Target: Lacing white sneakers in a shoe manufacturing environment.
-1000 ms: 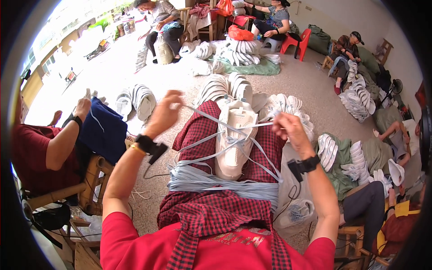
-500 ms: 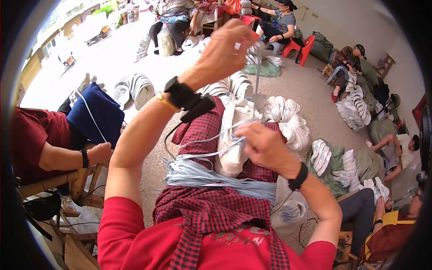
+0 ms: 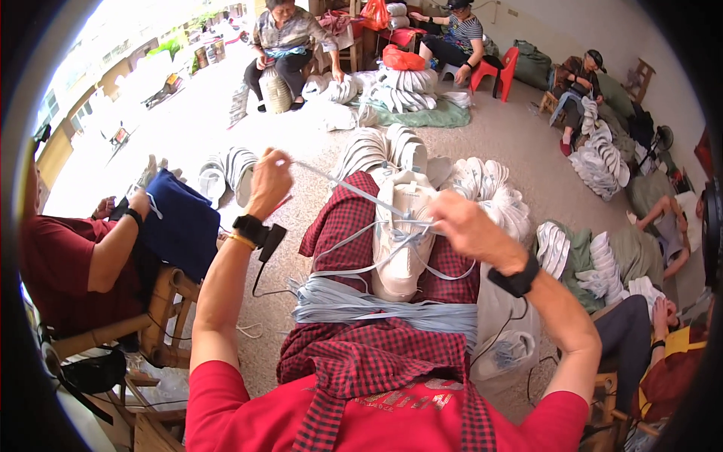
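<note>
I am pulling a pale blue lace (image 3: 343, 184) through a white shoe (image 3: 401, 233) on my lap

My left hand (image 3: 269, 179) is up and out to the side, fingers pinched shut on the end of the lace, which runs tight down to the shoe. My right hand (image 3: 463, 222) sits right at the top of the shoe, fingers closed on the lace where it crosses the holes. The shoe lies on the red checked cloth (image 3: 343, 226) over my legs, toe pointing away from me. A bundle of loose laces (image 3: 376, 305) lies across my lap just below the shoe. Stacks of white shoes (image 3: 482, 188) sit on the floor past my knees. A person in a red top (image 3: 68, 264) sits near my left, holding a dark blue cloth (image 3: 181, 226)
</note>
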### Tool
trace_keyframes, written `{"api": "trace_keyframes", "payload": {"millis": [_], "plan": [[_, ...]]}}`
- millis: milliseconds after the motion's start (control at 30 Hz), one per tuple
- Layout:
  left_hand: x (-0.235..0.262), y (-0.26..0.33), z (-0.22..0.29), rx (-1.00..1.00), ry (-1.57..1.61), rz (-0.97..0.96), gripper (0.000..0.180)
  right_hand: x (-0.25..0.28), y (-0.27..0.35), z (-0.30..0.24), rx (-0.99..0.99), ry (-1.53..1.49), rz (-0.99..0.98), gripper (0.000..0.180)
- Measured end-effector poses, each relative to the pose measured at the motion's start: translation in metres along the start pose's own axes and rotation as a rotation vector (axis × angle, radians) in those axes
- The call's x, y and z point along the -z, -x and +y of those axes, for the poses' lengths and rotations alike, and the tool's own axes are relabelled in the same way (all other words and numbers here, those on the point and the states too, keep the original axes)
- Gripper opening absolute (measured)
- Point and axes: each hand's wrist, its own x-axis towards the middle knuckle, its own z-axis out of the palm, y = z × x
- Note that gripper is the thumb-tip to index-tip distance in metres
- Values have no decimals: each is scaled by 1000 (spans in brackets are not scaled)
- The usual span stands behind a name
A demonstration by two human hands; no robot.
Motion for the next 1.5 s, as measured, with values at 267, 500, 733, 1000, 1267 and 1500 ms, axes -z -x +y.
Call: {"api": "trace_keyframes", "payload": {"millis": [267, 500, 733, 1000, 1267, 1500], "plan": [[23, 29, -93, 186, -216, 49, 13, 160, 105, 80, -518, 598, 267, 9], [-5, 68, 87, -383, 289, -190, 28, 95, 97, 89, -515, 488, 109, 49], [-31, 85, 123, -740, 52, -414, 15, -9, 23, 22, -332, 37, -21, 25], [-43, 66, 133, -155, 694, -684, 28, -11, 26, 27, -264, -10, 39, 12], [-50, 75, 141, -165, 346, -391, 34, 35, 62, 47, -521, 20, 235, 15], [-50, 79, 129, -95, 457, -426, 17, 39, 81, 55, -439, 154, 142, 25]]}}
